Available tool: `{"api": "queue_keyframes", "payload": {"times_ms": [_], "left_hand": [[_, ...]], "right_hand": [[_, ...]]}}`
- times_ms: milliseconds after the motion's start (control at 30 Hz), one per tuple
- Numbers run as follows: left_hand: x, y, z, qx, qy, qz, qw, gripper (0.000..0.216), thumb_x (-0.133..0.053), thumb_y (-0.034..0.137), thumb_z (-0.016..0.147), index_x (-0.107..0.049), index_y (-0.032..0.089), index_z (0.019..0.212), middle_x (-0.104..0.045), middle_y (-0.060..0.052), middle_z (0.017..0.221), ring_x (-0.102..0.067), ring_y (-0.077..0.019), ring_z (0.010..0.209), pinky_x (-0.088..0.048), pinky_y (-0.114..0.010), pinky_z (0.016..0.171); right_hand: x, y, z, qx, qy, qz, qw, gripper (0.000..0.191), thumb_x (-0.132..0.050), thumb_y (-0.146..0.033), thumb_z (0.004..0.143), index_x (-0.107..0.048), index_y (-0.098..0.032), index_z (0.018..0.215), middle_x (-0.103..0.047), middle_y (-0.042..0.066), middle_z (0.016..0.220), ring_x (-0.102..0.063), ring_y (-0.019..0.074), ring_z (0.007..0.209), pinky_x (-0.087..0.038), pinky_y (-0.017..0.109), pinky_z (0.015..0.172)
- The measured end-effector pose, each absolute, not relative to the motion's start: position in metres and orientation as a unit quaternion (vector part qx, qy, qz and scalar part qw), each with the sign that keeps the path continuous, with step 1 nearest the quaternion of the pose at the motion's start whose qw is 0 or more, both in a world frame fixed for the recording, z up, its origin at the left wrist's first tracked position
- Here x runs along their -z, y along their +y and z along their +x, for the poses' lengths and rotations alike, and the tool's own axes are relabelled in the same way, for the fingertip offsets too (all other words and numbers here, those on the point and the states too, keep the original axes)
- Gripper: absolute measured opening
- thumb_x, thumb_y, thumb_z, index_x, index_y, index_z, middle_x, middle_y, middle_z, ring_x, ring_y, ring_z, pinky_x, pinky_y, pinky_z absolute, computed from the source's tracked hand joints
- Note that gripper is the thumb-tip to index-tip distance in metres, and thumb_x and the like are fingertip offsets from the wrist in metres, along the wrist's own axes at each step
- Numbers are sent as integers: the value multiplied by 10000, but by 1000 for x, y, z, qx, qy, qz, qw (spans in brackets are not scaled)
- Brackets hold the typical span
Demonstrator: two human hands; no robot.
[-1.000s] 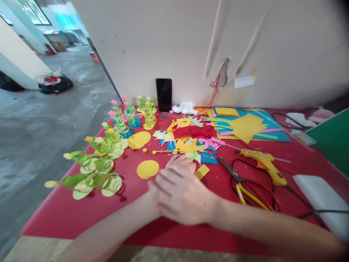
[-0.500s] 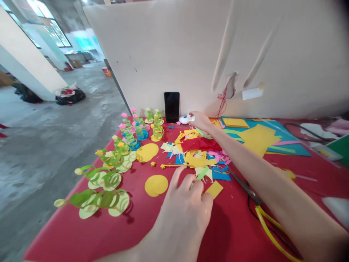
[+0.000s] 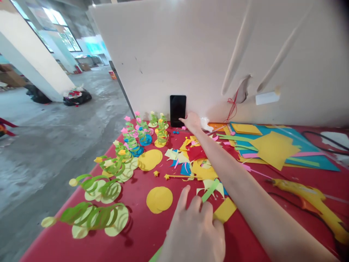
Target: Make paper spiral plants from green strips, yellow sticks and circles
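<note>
My right hand (image 3: 192,122) reaches to the back of the table. One of its digits is stretched over the lower right of a dark phone (image 3: 178,109) propped upright against the white panel; its other fingers are partly hidden. My left hand (image 3: 196,227) is low in the middle with its index finger out and the others curled. A light green paper strip (image 3: 210,191) runs under these fingers and shows again left of the wrist. By my left thumb lies a yellow paper rectangle (image 3: 225,211). Yellow paper discs (image 3: 159,200) and a stick with a yellow star (image 3: 167,177) are nearby.
Spiral paper ornaments (image 3: 113,193) line the table's left side. Paper scraps (image 3: 201,169) are heaped in the middle. On the right lie a yellow glue gun (image 3: 308,194) with a cord and sheets of blue paper (image 3: 323,160). Crumpled white tissue (image 3: 206,124) sits beside the phone.
My right hand has moved left from a white object to the phone. The view has shifted: the glue gun shows more fully, and the yellow-handled scissors are no longer seen.
</note>
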State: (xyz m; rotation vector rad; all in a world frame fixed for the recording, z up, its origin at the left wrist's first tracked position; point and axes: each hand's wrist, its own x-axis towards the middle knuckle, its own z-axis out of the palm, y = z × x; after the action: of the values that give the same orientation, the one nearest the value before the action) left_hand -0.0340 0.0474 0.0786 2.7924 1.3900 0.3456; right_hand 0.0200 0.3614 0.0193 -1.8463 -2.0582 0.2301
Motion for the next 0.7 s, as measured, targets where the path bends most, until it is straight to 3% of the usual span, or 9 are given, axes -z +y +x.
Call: {"api": "queue_keyframes", "payload": {"times_ms": [333,700], "left_hand": [[-79,48,-35,-118,437,892,5,205,-452,110,761,-532,181,585,-545,30,615,-546,-155,625,-410,-416,870],[-77,47,-35,-136,434,891,7,200,-445,111,767,-512,181,592,-538,26,603,-546,-158,606,-473,-324,696]], "right_hand": [[-7,363,33,-102,-730,-643,208,315,-475,-315,844,-492,-139,1104,-531,76,1085,-543,174,933,-465,382,784],[-6,365,25,-112,-753,-614,208,313,-478,-305,843,-489,-138,1107,-533,75,1079,-548,171,921,-473,372,770]]}}
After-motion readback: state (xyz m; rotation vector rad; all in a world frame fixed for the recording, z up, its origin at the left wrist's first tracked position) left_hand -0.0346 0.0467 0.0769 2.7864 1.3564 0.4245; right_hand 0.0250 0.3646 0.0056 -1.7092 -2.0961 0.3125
